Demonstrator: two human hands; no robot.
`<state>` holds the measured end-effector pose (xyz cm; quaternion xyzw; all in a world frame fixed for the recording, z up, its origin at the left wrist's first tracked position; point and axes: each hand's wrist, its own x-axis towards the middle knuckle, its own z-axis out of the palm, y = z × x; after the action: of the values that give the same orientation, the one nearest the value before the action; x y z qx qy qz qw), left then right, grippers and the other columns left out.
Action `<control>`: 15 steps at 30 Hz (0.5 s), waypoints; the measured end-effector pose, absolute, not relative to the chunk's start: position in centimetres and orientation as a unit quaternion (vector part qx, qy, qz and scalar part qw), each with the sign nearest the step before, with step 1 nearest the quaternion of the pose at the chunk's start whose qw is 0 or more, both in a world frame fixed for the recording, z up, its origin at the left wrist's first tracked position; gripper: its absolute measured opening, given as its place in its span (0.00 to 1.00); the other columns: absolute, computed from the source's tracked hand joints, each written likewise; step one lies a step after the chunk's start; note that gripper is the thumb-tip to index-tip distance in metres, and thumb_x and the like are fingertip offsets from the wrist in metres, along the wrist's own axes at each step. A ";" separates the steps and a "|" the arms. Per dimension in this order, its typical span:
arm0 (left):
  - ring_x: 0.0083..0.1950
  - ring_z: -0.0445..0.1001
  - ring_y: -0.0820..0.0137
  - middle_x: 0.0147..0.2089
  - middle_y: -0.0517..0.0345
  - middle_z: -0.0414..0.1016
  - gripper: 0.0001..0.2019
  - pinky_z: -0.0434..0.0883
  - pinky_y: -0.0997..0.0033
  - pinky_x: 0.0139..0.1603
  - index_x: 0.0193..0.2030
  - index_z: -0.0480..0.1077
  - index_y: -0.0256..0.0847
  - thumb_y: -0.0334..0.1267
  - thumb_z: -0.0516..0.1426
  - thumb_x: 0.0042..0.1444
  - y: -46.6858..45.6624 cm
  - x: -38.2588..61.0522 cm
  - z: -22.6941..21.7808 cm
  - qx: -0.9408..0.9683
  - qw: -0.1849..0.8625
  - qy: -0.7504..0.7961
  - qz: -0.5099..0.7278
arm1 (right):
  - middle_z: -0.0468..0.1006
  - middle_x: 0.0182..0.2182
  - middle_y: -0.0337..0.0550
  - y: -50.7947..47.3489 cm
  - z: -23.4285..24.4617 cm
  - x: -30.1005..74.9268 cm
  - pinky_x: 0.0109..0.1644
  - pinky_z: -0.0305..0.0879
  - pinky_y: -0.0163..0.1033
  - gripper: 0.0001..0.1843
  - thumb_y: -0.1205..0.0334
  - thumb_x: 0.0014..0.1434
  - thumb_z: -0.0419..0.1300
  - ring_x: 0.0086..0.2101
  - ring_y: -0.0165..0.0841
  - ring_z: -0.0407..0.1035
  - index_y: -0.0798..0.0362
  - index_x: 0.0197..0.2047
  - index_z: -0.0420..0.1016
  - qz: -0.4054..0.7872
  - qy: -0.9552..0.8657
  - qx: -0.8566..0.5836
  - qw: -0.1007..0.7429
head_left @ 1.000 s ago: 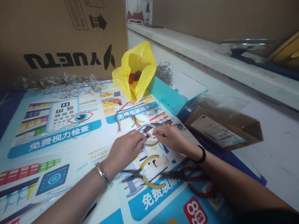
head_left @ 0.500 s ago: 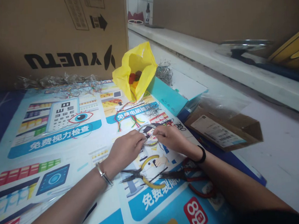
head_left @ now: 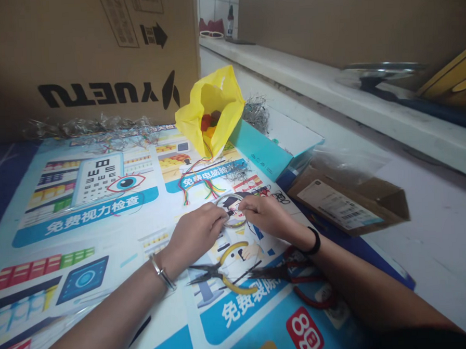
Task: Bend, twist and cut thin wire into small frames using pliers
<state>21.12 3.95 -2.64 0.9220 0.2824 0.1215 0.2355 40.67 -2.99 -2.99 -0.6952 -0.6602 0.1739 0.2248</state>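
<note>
My left hand [head_left: 195, 232] and my right hand [head_left: 267, 214] meet over a printed poster [head_left: 101, 202] on the table. Both pinch a thin silver wire ring [head_left: 225, 199] from opposite sides, fingers closed on it. The left wrist wears a metal bangle, the right a black band. Just below the hands lie yellow-handled pliers [head_left: 226, 275] and red-handled pliers [head_left: 301, 277]. Loose coloured cords [head_left: 200, 184] lie on the poster just beyond the ring.
A yellow bag [head_left: 214, 105] with red and orange bits stands behind the hands, beside a teal box [head_left: 270, 146]. A brown carton [head_left: 347, 205] lies at the right. A large cardboard box [head_left: 86, 57] stands at the back, with tangled wire along its base.
</note>
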 end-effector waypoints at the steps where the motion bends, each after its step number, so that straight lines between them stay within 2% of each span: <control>1: 0.44 0.72 0.67 0.42 0.60 0.73 0.09 0.69 0.67 0.42 0.41 0.70 0.44 0.35 0.49 0.61 4.0 21.1 -2.6 0.922 0.235 0.282 0.120 | 0.70 0.20 0.34 -3.0 -3.0 40.7 0.29 0.52 0.30 0.10 0.71 0.50 0.53 0.23 0.26 0.63 0.53 0.32 0.74 0.174 -0.662 -0.694 0.225; 15: 0.45 0.72 0.67 0.42 0.60 0.74 0.09 0.69 0.68 0.42 0.41 0.70 0.44 0.35 0.49 0.62 4.0 21.1 -2.6 0.923 0.234 0.280 0.122 | 0.72 0.21 0.35 -3.0 -3.1 40.7 0.29 0.52 0.30 0.10 0.71 0.49 0.53 0.23 0.26 0.64 0.53 0.33 0.75 0.169 -0.659 -0.697 0.225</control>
<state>21.06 4.02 -2.63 0.9229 0.2799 0.1221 0.2344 40.71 -2.96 -3.09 -0.6971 -0.6593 0.1693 0.2252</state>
